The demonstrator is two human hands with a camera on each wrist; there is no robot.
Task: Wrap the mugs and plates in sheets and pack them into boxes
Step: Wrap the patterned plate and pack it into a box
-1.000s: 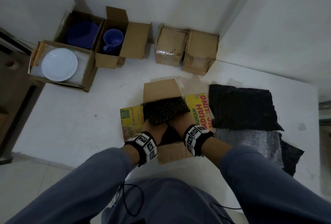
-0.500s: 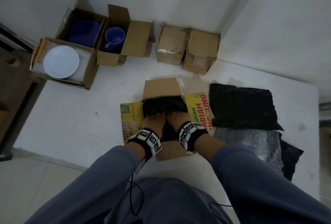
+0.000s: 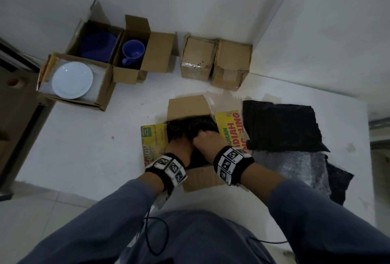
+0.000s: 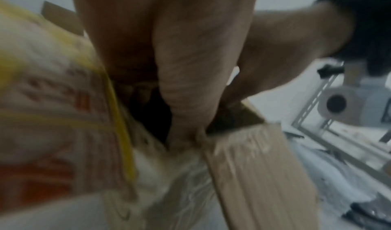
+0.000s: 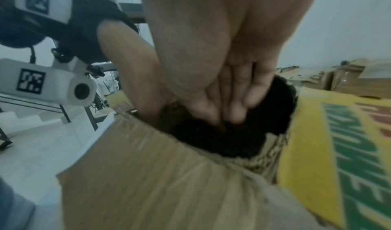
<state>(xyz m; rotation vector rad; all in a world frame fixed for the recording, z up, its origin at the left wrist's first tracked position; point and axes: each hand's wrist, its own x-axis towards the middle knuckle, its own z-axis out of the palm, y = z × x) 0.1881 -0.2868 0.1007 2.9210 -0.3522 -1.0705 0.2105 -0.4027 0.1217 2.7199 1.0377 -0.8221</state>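
Both my hands are down in the open yellow-printed box (image 3: 229,130) in front of me, on the black-wrapped bundle (image 3: 191,125) that sits inside it. My right hand (image 3: 207,142) is on top of the bundle; in the right wrist view its fingers (image 5: 237,103) lie together, slightly bent, tips pressing into the black wrap (image 5: 228,138), not curled round it. My left hand (image 3: 179,150) goes deeper along the left inner wall of the box; in the left wrist view the thumb (image 4: 190,76) points down into the dark gap and the fingers are hidden inside, so I cannot tell whether it grips the bundle or just pushes. That view is blurred. The box's four flaps are all folded outward; the plain near flap (image 3: 203,178) lies under my wrists. Just right of the box: a stack of black sheets (image 3: 280,126), with bubble wrap (image 3: 291,168) in front of it. Far left, three open boxes touching each other: one with a white plate (image 3: 72,80), one behind it with a blue plate (image 3: 98,46), one beside that with a blue mug (image 3: 133,51), upright, unwrapped. Two closed cardboard boxes (image 3: 215,62) stand side by side against the wall, beyond my box. Everything sits on a white surface (image 3: 84,147).
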